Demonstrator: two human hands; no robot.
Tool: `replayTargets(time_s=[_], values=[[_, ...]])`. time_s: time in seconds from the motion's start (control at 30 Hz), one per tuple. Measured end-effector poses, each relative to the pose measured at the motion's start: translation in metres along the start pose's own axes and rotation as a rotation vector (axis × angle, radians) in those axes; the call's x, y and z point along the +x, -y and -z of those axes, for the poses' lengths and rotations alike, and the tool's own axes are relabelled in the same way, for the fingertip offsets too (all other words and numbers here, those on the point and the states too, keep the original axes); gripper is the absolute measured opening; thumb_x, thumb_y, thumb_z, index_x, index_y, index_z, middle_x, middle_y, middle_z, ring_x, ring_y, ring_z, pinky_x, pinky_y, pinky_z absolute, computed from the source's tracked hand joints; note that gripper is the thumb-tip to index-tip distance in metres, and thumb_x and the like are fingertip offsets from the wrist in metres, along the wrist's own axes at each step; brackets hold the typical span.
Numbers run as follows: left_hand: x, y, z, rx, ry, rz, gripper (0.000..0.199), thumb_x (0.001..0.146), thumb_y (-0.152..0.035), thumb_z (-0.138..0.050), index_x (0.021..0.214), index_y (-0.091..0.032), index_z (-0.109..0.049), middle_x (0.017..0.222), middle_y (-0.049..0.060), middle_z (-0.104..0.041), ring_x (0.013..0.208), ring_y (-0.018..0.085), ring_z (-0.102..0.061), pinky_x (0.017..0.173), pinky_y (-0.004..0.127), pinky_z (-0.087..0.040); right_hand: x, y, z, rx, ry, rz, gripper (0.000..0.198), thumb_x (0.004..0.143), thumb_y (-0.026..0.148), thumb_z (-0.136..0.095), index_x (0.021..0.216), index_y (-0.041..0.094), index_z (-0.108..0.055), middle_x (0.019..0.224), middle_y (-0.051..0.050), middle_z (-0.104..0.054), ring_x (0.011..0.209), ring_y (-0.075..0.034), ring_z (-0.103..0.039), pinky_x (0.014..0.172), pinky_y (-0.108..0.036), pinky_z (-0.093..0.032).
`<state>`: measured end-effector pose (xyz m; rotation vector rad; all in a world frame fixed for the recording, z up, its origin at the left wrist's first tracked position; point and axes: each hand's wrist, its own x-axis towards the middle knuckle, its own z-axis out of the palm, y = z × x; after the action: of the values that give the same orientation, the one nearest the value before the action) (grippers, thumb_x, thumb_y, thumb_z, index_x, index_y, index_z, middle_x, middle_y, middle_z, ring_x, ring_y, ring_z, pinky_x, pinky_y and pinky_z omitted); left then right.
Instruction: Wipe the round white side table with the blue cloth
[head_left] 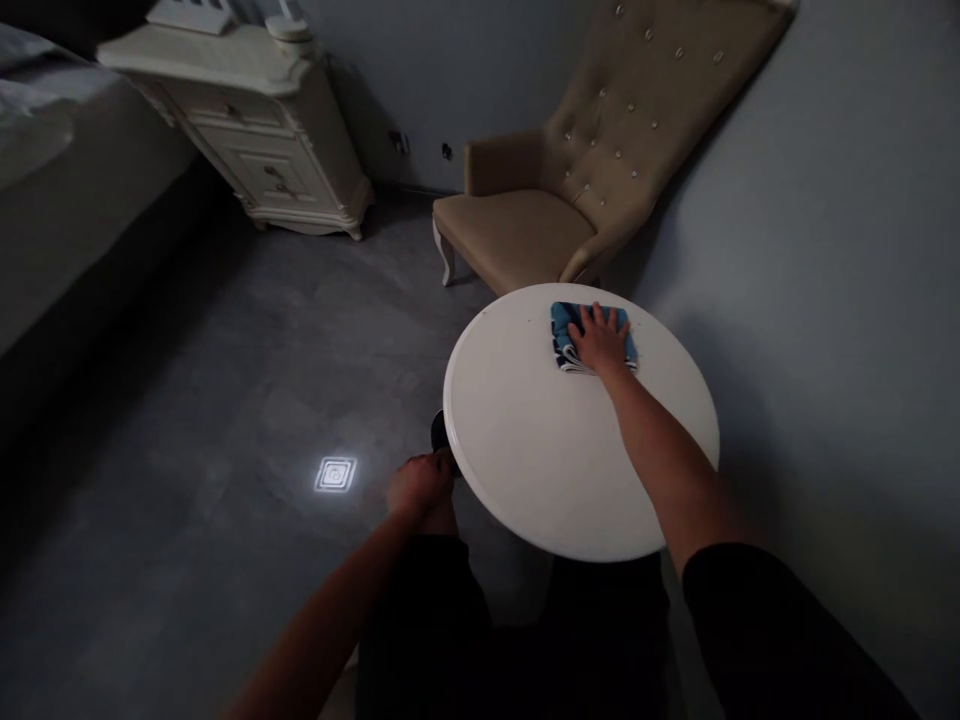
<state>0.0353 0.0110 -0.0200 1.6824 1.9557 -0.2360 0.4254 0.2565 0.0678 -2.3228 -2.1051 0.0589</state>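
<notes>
My right hand (602,340) lies flat with its fingers spread on a folded blue patterned cloth (564,325) with white edges. The cloth rests near the far edge of a round white table (517,440). A few small dark specks show on the tabletop. Low beside the table's left edge is my left hand (421,484), its fingers curled closed above my knee. What it may hold is hidden. A small dark object (439,432), partly covered by the tabletop, shows just past that hand.
Behind the table stands a tan tufted armchair (510,232) against the wall. A white nightstand (262,165) is at the back left, beside a bed (82,180). A bright square light pattern (335,474) falls on the grey floor (247,390).
</notes>
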Motion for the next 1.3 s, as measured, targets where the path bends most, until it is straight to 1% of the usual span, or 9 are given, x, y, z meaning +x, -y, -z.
replayTargets(time_s=[0.17,0.3,0.47,0.63,0.73,0.83,0.97,1.17,1.3], values=[[-0.004,0.002,-0.001,-0.055,0.009,-0.028,0.065,0.121,-0.053,-0.038,0.123,-0.020,-0.094,0.130,0.024,-0.090,0.122,0.040,-0.085,0.101,0.044,-0.064,-0.068,-0.066,0.001,-0.080,0.033,-0.080,0.082,0.125,0.062,-0.023,0.194,0.021,-0.032,0.202,-0.016,-0.020,0.184,-0.053,-0.020,0.143,-0.086,-0.021],[-0.005,0.006,-0.010,-0.092,0.009,-0.033,0.067,0.120,-0.056,-0.039,0.121,-0.015,-0.093,0.132,0.028,-0.088,0.121,0.041,-0.084,0.099,0.045,-0.062,-0.152,-0.084,-0.001,-0.127,0.048,-0.082,0.080,0.124,0.058,-0.025,0.194,0.020,-0.034,0.202,-0.015,-0.021,0.185,-0.051,-0.020,0.143,-0.085,-0.024],[-0.006,0.011,-0.028,-0.091,-0.022,-0.070,0.060,0.120,-0.045,-0.042,0.120,-0.013,-0.093,0.130,0.029,-0.088,0.116,0.040,-0.084,0.099,0.045,-0.061,-0.253,-0.060,-0.010,-0.132,0.045,-0.003,0.081,0.120,0.057,-0.030,0.193,0.024,-0.040,0.201,-0.013,-0.023,0.186,-0.052,-0.018,0.145,-0.086,-0.023],[-0.011,0.014,-0.032,-0.063,-0.036,-0.113,0.058,0.119,-0.042,-0.042,0.120,-0.015,-0.094,0.129,0.028,-0.088,0.116,0.041,-0.085,0.100,0.047,-0.061,-0.291,-0.001,-0.016,-0.104,0.083,0.092,0.080,0.117,0.064,-0.036,0.193,0.041,-0.039,0.200,0.001,-0.025,0.187,-0.047,-0.015,0.148,-0.080,-0.024],[-0.012,0.015,-0.027,-0.073,-0.012,-0.095,0.062,0.120,-0.046,-0.039,0.122,-0.018,-0.094,0.130,0.027,-0.088,0.117,0.040,-0.085,0.099,0.047,-0.062,-0.278,0.035,-0.011,-0.072,0.096,0.165,0.078,0.117,0.065,-0.037,0.191,0.041,-0.043,0.200,0.006,-0.027,0.187,-0.047,-0.017,0.149,-0.081,-0.022],[-0.012,0.016,-0.022,-0.064,-0.009,-0.074,0.067,0.120,-0.053,-0.036,0.123,-0.018,-0.093,0.129,0.026,-0.088,0.118,0.042,-0.085,0.098,0.047,-0.062,-0.245,0.063,-0.003,-0.006,0.066,0.235,0.076,0.119,0.063,-0.043,0.189,0.033,-0.048,0.200,-0.002,-0.028,0.185,-0.051,-0.021,0.148,-0.083,-0.019],[-0.013,0.013,-0.013,-0.019,0.012,-0.043,0.069,0.121,-0.056,-0.034,0.128,-0.020,-0.092,0.131,0.024,-0.089,0.123,0.042,-0.084,0.099,0.046,-0.063,-0.175,0.081,0.001,0.035,0.041,0.251,0.077,0.123,0.059,-0.042,0.191,0.022,-0.044,0.201,-0.012,-0.024,0.185,-0.053,-0.017,0.146,-0.085,-0.013],[-0.009,0.006,0.001,-0.010,0.044,0.012,0.069,0.121,-0.054,-0.033,0.127,-0.020,-0.093,0.134,0.023,-0.089,0.125,0.041,-0.084,0.101,0.044,-0.063,-0.072,0.058,0.000,0.015,0.017,0.167,0.076,0.124,0.059,-0.035,0.192,0.024,-0.041,0.201,-0.010,-0.026,0.185,-0.051,-0.018,0.145,-0.085,-0.014],[-0.005,0.002,0.004,-0.026,0.045,0.007,0.067,0.120,-0.051,-0.035,0.126,-0.020,-0.093,0.134,0.023,-0.089,0.126,0.041,-0.084,0.101,0.044,-0.063,-0.046,0.017,0.003,-0.005,0.017,0.090,0.078,0.125,0.059,-0.030,0.193,0.021,-0.039,0.202,-0.011,-0.024,0.184,-0.052,-0.019,0.145,-0.085,-0.016]])
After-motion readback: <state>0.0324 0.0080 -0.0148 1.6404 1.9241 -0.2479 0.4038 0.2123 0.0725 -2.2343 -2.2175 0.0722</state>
